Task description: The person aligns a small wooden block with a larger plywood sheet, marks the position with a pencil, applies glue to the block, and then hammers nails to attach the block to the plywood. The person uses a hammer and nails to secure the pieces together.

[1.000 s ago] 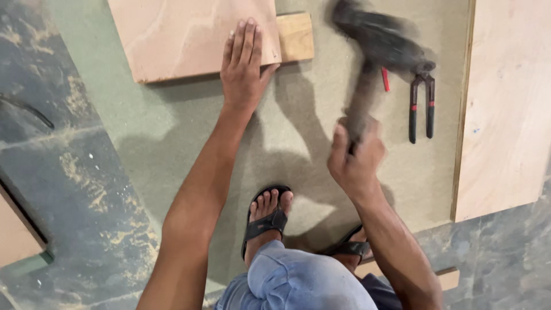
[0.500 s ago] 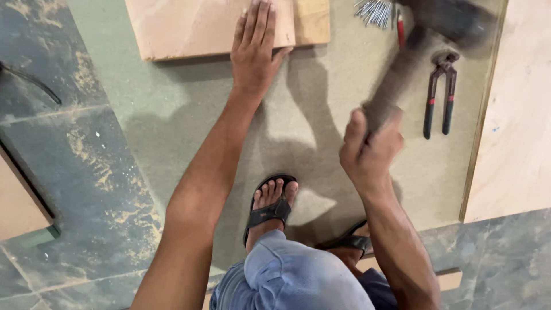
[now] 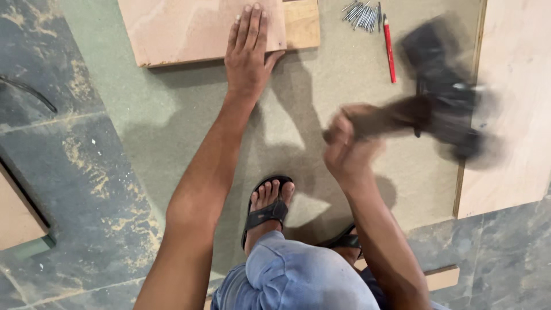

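Observation:
My left hand (image 3: 248,53) lies flat, fingers together, on the near right corner of a plywood sheet (image 3: 195,27) that rests on a thicker wooden block (image 3: 302,23). My right hand (image 3: 348,143) grips the wooden handle of a hammer (image 3: 442,109), whose dark head is blurred with motion out to the right, above the board. A small heap of nails (image 3: 361,12) and a red pencil (image 3: 389,47) lie on the green-grey board (image 3: 298,132) between the block and the hammer.
A second plywood sheet (image 3: 513,103) lies along the right edge. Dusty dark stone floor (image 3: 63,172) surrounds the board on the left and below. My sandalled foot (image 3: 268,206) stands on the board. A wood offcut (image 3: 17,212) sits at the far left.
The hammer has swung down and to the right, from upright near the top edge to lying sideways. The view shifted, so the nails and pencil show more fully. My left hand stays on the plywood.

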